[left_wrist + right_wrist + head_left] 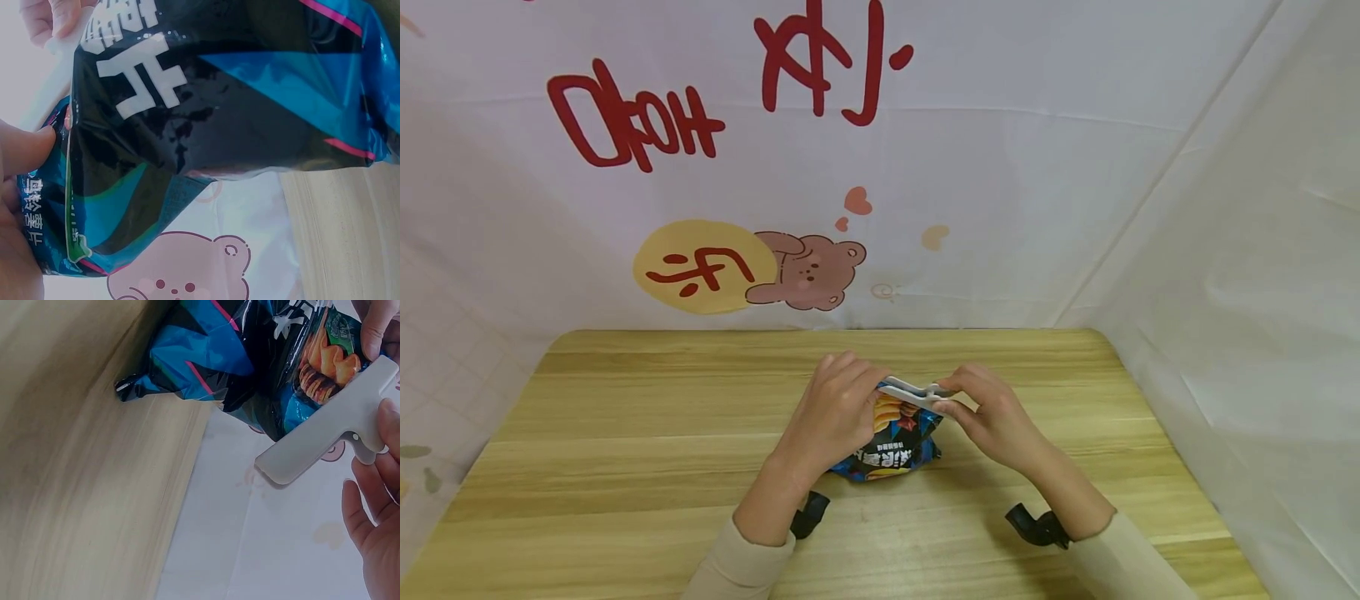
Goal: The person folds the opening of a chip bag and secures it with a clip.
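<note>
A blue and black chip bag [891, 457] with pictures of ridged chips stands between the two hands, its top folded over. My left hand [841, 407] grips the bag's upper part at its left side, thumb on the near face in the left wrist view. Across the fold lies a long white bag clip [328, 428], covering the bag's top edge. My right hand [996, 417] pinches the clip's handle between thumb and fingers. The left hand's thumb [377, 328] also shows near the clip's far end in the right wrist view.
The wooden table [625, 467] extends around the bag. Behind it hangs a white cloth backdrop [1000, 183] with red lettering and a printed bear. Black straps [1036, 527] show at both wrists.
</note>
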Demonstrator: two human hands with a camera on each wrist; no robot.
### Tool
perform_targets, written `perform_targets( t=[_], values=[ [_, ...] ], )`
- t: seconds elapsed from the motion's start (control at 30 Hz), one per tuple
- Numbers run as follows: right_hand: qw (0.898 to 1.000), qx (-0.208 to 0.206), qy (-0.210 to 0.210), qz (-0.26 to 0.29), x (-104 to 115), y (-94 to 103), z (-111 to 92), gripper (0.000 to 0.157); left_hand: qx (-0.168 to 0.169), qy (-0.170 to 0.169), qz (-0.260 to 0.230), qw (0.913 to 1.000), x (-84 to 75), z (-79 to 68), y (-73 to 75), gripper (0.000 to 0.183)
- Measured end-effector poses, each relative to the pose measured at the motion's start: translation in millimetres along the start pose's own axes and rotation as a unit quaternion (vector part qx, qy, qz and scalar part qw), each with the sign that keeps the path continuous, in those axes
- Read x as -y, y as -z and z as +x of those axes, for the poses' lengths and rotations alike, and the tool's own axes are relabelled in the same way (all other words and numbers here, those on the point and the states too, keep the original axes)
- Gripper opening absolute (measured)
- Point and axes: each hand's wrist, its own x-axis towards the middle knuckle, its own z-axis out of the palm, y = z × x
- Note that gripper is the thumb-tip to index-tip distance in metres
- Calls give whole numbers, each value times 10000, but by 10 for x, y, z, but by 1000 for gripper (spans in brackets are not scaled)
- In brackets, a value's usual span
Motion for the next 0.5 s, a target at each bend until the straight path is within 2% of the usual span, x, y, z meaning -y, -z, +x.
perform_targets(
  t=[0.2, 0.5],
  values=[
    [9999, 40, -156, 46, -2, -21, -14, 36, 18, 1, -26, 10000, 0, -11, 4, 24],
    [9980, 146, -618, 72, 20, -22, -77, 41, 109, -29, 99, 9999, -42, -7, 21, 20]
  ],
)
